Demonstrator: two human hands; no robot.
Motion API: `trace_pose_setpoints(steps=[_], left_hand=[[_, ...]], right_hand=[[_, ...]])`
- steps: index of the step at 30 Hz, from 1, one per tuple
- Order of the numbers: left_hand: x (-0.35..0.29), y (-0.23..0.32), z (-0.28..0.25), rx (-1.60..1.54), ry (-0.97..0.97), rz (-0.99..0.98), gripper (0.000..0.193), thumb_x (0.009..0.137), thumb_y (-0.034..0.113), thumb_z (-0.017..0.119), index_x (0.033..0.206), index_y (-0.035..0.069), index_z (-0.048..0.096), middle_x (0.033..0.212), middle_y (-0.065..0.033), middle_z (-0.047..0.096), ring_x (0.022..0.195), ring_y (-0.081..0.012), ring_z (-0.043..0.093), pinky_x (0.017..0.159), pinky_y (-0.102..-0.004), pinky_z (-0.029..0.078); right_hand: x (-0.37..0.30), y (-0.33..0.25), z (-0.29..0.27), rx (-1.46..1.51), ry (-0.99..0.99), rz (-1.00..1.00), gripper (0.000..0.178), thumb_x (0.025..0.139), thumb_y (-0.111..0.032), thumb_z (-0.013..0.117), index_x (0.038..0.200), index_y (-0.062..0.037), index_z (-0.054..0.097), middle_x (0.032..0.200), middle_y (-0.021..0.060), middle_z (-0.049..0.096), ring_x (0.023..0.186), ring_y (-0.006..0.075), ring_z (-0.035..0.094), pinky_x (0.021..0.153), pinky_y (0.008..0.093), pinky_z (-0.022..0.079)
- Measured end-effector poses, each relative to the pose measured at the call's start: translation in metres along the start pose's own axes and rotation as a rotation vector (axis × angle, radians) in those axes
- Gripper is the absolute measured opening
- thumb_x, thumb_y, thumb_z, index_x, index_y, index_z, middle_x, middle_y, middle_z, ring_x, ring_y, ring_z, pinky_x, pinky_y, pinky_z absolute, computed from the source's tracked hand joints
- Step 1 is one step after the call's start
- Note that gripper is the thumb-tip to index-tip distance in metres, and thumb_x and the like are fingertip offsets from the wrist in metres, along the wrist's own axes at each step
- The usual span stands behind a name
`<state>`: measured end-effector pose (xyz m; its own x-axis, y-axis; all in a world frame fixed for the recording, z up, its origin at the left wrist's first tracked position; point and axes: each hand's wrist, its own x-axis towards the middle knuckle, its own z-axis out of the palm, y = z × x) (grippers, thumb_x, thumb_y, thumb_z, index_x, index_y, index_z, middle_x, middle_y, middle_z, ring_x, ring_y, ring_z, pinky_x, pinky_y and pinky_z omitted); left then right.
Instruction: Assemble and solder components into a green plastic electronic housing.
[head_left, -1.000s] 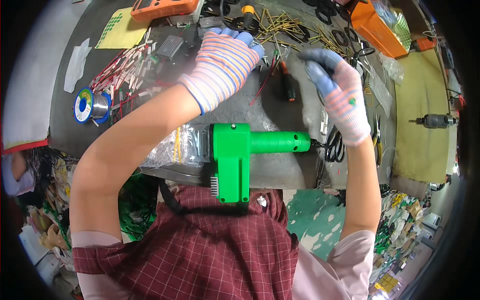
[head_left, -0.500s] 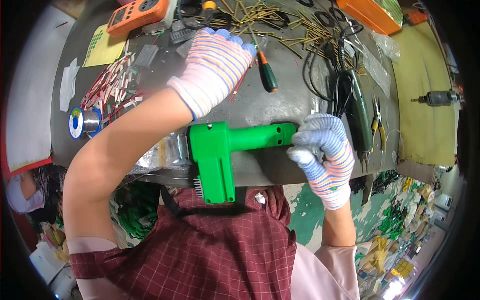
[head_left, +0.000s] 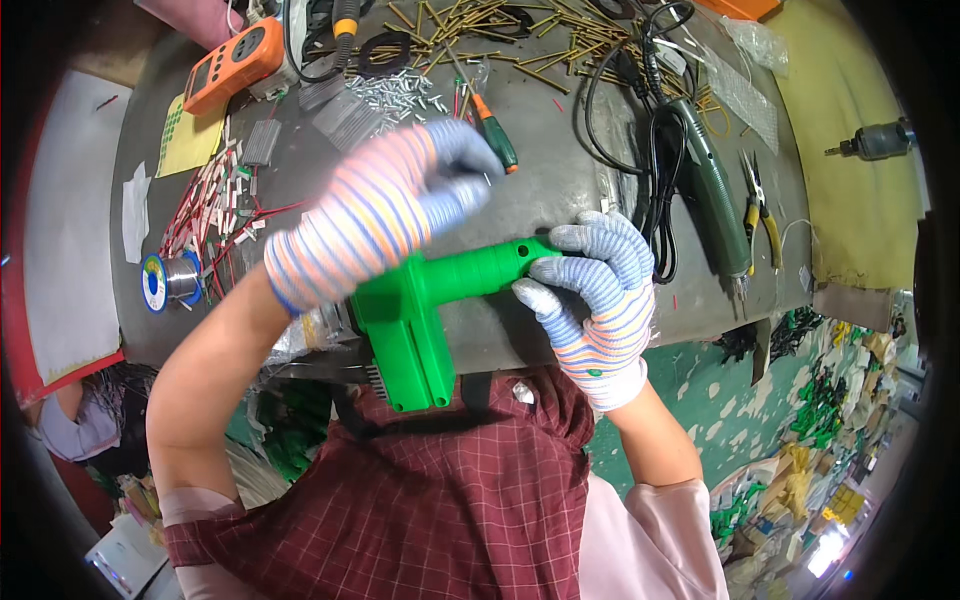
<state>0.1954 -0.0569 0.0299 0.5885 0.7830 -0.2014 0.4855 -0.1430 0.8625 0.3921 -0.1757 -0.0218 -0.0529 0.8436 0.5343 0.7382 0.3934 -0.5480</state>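
A green plastic tool housing (head_left: 410, 330) with a round handle lies crosswise at the table's near edge, its head reaching over my apron. Two dark holes show near the handle's end, and metal teeth stick out of the head's left side. My right hand (head_left: 600, 310), in a striped glove, holds the handle end between bent fingers and thumb. Over the head hovers my left hand (head_left: 370, 210), gloved alike and slightly blurred, partly covering the housing. Its thumb and forefinger pinch together; a tiny thing at their tips is too small to name. Beyond lies a pile of small silver screws (head_left: 400, 98).
A green-and-orange screwdriver (head_left: 495, 135) lies beyond my left hand, near long brass-coloured screws (head_left: 570, 50). On the right are a corded green power tool (head_left: 715, 190) and yellow-handled pliers (head_left: 762, 215). Leftward are a solder spool (head_left: 170, 280), red-and-white wires (head_left: 210, 205) and an orange meter (head_left: 235, 65).
My left hand has come back from the silver screws toward me, uncovering them, and is now above the housing's head. My right hand has closed further over the handle end. The view has shifted slightly.
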Motion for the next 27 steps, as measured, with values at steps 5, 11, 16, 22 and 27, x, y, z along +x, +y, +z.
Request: trace_pose_setpoints(steps=[5, 11, 16, 22, 27], left_hand=[[-0.003, 0.001, 0.020, 0.089, -0.079, 0.280, 0.015, 0.086, 0.010, 0.070, 0.097, 0.000, 0.067, 0.090, -0.0097, 0.067, 0.085, -0.0195, 0.065, 0.079, -0.0315, 0.051], [-0.004, -0.003, 0.021, 0.047, -0.159, 0.267, 0.016, 0.085, 0.009, 0.071, 0.098, 0.001, 0.067, 0.093, -0.0111, 0.068, 0.089, -0.0225, 0.066, 0.080, -0.0342, 0.052], [-0.016, -0.010, 0.017, 0.146, -0.129, 0.486, 0.022, 0.085, 0.010, 0.071, 0.105, 0.002, 0.068, 0.099, -0.0123, 0.067, 0.094, -0.0263, 0.067, 0.084, -0.0357, 0.053], [-0.024, -0.003, 0.017, 0.130, -0.101, 0.291, 0.031, 0.083, 0.012, 0.072, 0.112, 0.003, 0.066, 0.105, -0.0147, 0.067, 0.094, -0.0307, 0.066, 0.085, -0.0382, 0.053], [-0.021, -0.008, 0.012, 0.158, -0.139, 0.404, 0.033, 0.085, 0.015, 0.071, 0.115, 0.002, 0.065, 0.102, -0.0132, 0.067, 0.094, -0.0255, 0.067, 0.084, -0.0351, 0.052]], right_hand=[[-0.003, -0.002, 0.003, -0.138, 0.049, -0.167, 0.026, 0.068, -0.021, 0.081, 0.091, -0.0183, 0.068, 0.105, 0.0023, 0.066, 0.102, 0.0275, 0.060, 0.097, 0.0493, 0.043], [-0.010, -0.001, 0.003, -0.136, 0.066, -0.139, 0.029, 0.068, -0.016, 0.080, 0.094, -0.0196, 0.067, 0.109, 0.0016, 0.065, 0.104, 0.0269, 0.060, 0.098, 0.0490, 0.043], [-0.009, 0.000, 0.001, -0.108, 0.034, -0.133, 0.030, 0.068, -0.016, 0.080, 0.095, -0.0195, 0.067, 0.109, 0.0026, 0.065, 0.104, 0.0275, 0.060, 0.097, 0.0489, 0.044], [-0.007, 0.005, -0.004, -0.126, 0.012, -0.202, 0.032, 0.066, -0.016, 0.080, 0.096, -0.0180, 0.068, 0.109, 0.0036, 0.065, 0.103, 0.0282, 0.060, 0.096, 0.0487, 0.045], [-0.008, 0.004, -0.007, -0.101, -0.006, -0.150, 0.033, 0.066, -0.014, 0.079, 0.097, -0.0177, 0.067, 0.110, 0.0061, 0.065, 0.103, 0.0293, 0.060, 0.096, 0.0495, 0.045]])
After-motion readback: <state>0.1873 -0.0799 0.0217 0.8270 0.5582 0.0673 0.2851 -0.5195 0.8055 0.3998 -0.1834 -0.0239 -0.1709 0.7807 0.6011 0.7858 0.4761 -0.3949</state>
